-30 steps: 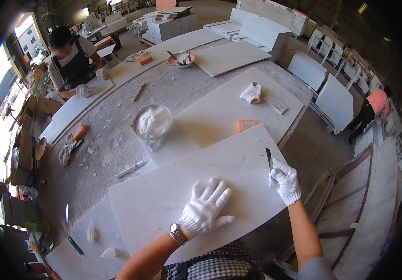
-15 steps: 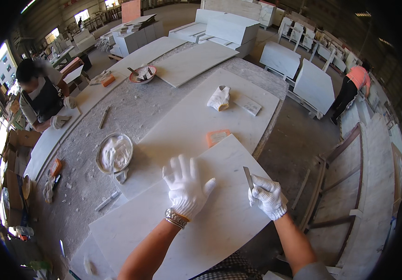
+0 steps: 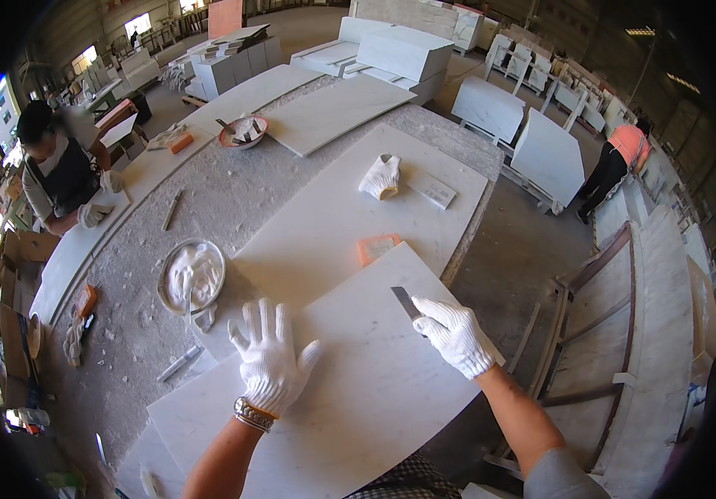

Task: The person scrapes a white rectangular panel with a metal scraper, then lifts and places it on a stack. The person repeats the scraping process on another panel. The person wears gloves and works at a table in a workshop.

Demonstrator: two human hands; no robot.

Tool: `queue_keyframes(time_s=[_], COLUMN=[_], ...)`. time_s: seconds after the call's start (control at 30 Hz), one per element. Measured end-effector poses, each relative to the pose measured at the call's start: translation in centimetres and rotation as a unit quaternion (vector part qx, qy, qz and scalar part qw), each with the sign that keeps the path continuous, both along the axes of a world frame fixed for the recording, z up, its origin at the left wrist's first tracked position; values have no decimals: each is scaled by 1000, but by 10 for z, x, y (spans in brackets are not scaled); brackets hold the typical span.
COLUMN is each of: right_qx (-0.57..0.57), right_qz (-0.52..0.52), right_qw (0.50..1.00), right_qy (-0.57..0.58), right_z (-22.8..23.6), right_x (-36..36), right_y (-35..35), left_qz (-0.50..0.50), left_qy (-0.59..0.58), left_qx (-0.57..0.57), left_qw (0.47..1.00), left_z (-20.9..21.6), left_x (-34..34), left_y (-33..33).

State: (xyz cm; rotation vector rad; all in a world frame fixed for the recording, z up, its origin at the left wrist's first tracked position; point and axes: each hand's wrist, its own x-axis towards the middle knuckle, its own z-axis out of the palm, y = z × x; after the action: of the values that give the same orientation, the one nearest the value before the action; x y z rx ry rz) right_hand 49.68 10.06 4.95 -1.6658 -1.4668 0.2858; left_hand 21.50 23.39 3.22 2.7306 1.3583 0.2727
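Observation:
A white marble slab (image 3: pixel 358 382) lies slantwise in front of me, overlapping another slab (image 3: pixel 291 241) beyond it. My left hand (image 3: pixel 272 358), in a white knit glove, rests with fingers spread over the slab's left part. My gloved right hand (image 3: pixel 451 331) is closed around a flat metal scraper blade (image 3: pixel 406 301), whose dark end points up and left above the slab's right side. An orange block (image 3: pixel 376 248) sits just past the slab's far corner. To the left of my left hand stands a round bowl (image 3: pixel 194 279) of white paste with a tool in it.
A crumpled white glove (image 3: pixel 381 176) and a small stone strip (image 3: pixel 429 188) lie on the farther slab. A red-rimmed bowl (image 3: pixel 243 132) holds tools. At the left a co-worker (image 3: pixel 62 166) leans over a long slab; another person (image 3: pixel 620 166) bends at the far right.
My left hand has slid left across the slab. The right hand has moved left and away from me, and the scraper now tilts further left. The view has shifted slightly.

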Motion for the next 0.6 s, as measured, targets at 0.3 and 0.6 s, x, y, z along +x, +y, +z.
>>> queue_keyframes(time_s=[0.3, 0.6], right_qx=[-186, -244], right_qz=[45, 73], right_qw=[932, 916], right_qy=[-308, -309], right_z=[-1, 17], right_x=[10, 17], right_y=[64, 84], left_qz=[11, 12], left_qy=[-19, -33], left_qx=[-20, -25], left_qw=[1000, 999], left_z=[4, 7], left_x=[-1, 0], left_y=[1, 1])
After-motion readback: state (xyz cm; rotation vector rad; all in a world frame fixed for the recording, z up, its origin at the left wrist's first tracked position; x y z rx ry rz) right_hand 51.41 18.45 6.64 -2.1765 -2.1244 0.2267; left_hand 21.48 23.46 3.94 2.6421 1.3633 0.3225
